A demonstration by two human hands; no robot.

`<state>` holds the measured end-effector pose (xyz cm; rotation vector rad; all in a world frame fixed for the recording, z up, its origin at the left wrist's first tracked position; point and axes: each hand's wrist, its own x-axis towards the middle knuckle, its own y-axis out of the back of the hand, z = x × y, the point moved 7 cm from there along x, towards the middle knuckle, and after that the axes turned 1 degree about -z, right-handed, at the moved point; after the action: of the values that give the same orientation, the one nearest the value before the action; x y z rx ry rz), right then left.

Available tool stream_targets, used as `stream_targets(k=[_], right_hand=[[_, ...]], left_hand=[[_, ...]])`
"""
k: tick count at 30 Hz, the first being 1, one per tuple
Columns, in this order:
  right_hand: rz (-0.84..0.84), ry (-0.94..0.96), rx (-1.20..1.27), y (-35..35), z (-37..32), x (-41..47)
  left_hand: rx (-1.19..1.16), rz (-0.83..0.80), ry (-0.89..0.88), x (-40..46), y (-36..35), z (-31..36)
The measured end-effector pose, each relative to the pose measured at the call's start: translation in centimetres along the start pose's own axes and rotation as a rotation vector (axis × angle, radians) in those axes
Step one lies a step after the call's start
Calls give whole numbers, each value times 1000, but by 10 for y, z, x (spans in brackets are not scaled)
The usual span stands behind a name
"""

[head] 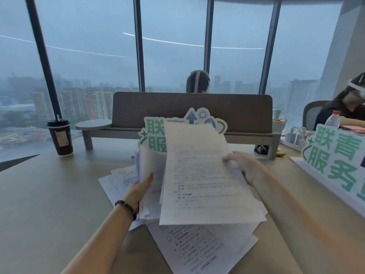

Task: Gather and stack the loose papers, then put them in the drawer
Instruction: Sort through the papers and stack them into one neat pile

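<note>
While both hands hold papers, more sheets lie on the desk (pixel 49 194).
Left hand (pixel 138 189) grips a bunched stack of papers (pixel 150 175); right hand (pixel 244 167) pinches one printed sheet (pixel 205 180) above the loose papers (pixel 193 250).

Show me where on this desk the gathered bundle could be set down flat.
Bare desk lies to the left, bordered by the coffee cup behind and the loose papers to the right. The middle is crowded: sheets lie under both hands. The right is hemmed by the green-lettered sign, leaving only a narrow strip.
</note>
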<state>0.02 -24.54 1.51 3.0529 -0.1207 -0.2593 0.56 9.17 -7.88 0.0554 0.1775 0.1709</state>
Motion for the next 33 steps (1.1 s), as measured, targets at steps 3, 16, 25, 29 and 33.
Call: stream_targets(k=[3, 16, 25, 29, 33], right_hand=[[6, -77, -67, -7, 37, 3], [131, 13, -572, -36, 82, 11], [86, 32, -634, -43, 84, 12], [78, -7, -379, -32, 75, 8], [57, 87, -224, -26, 47, -6]], left_hand=[[-14, -15, -19, -5, -6, 6], [-16, -311, -16, -17, -36, -2], [-68, -298, 99, -15, -38, -7], [-235, -299, 34, -22, -38, 8], [-342, -322, -67, -34, -42, 28]])
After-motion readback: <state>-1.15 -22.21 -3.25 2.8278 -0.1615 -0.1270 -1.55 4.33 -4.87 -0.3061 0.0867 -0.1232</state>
